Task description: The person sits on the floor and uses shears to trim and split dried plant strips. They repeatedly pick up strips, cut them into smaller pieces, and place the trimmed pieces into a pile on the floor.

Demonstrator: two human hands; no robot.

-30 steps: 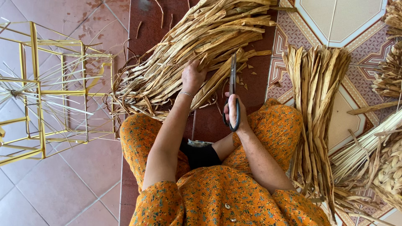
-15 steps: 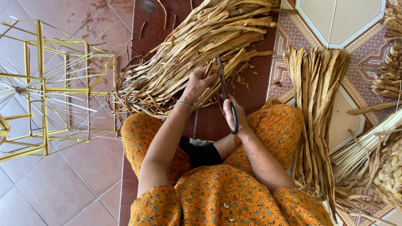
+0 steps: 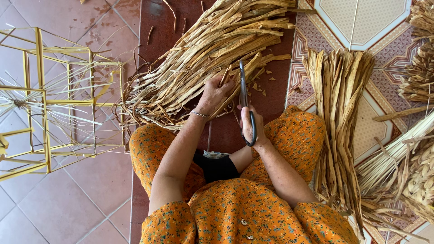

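Observation:
My left hand (image 3: 213, 95) grips a few dried straw-coloured leaf strips from the big heap of strips (image 3: 203, 58) that lies on the floor before my knees. My right hand (image 3: 251, 127) holds black-handled scissors (image 3: 244, 97), blades pointing away from me and up beside the strips in my left hand. Whether the blades touch a strip I cannot tell. A thin bracelet sits on my left wrist. My lap is covered by an orange flowered dress (image 3: 235, 212).
A yellow metal frame (image 3: 49, 104) with thin pale fibres stands at the left on reddish tiles. A tidy bundle of cut strips (image 3: 339, 122) lies at my right knee. More dried bundles and woven material (image 3: 416, 167) fill the right edge. Small offcuts (image 3: 264, 83) lie on the floor.
My left hand slid from the top of the heap toward me and closed on a few strips. The scissors tilted and moved slightly left, nearer that hand.

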